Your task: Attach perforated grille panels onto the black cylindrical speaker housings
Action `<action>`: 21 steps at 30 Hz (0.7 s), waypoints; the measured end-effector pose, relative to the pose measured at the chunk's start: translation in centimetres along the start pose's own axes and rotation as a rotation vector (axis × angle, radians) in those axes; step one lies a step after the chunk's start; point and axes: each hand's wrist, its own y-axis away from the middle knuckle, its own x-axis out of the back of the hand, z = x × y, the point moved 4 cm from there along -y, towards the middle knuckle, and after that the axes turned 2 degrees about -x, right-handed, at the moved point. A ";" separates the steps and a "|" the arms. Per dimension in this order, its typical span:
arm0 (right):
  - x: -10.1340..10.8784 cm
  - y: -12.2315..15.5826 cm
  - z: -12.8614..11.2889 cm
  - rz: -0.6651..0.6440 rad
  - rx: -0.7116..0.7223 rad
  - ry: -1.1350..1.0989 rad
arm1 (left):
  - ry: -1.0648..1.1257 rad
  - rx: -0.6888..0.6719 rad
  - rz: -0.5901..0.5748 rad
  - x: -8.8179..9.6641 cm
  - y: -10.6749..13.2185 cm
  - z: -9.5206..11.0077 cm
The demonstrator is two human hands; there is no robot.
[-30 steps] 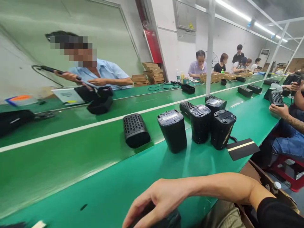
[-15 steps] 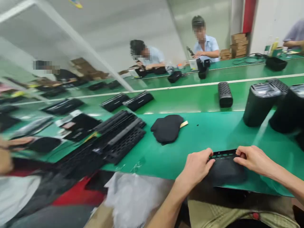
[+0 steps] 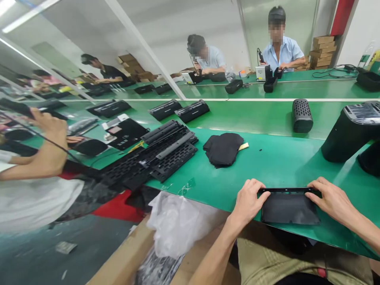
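Note:
A black rectangular plastic panel (image 3: pixel 290 208) lies at the near edge of the green table, a thin raised strip with small holes along its far side. My left hand (image 3: pixel 248 198) pinches the left end of that strip between thumb and fingers. At the strip's right end, my right hand (image 3: pixel 329 198) grips in the same way. Beyond my left hand rests a pile of black cloth pieces (image 3: pixel 224 149) with a pale yellow tab (image 3: pixel 243 146) sticking out from it.
Black perforated grilles (image 3: pixel 173 152) are stacked on the left. Black speaker-like housings (image 3: pixel 346 132) stand at the right. A perforated black unit (image 3: pixel 302 115) is on the green belt. White plastic bags (image 3: pixel 178 221) hang over a carton below the table. Co-workers sit opposite and at my left.
The view has swung left and the picture is sharper. My hands have moved slightly apart along the panel, which now lies flatter. The left neighbour's raised hand has come into view.

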 end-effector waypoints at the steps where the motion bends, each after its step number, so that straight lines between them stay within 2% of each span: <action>1: 0.1 -0.1 -0.1 -0.003 -0.005 -0.025 | 0.018 0.013 -0.004 0.1 -0.1 0.2; 4: 0.7 -0.2 -0.3 -0.017 -0.024 -0.133 | 0.100 0.065 -0.014 0.6 0.0 0.8; 8: 1.4 -0.4 -0.3 -0.058 -0.058 -0.237 | 0.331 0.158 -0.062 0.8 0.3 1.2; 14: 1.2 -0.7 0.4 -0.169 -0.113 -0.407 | 0.841 0.348 -0.153 -0.8 0.9 0.7; 21: 1.8 0.0 -0.8 -0.189 -0.120 -0.354 | 0.959 0.349 -0.154 -1.4 1.3 0.9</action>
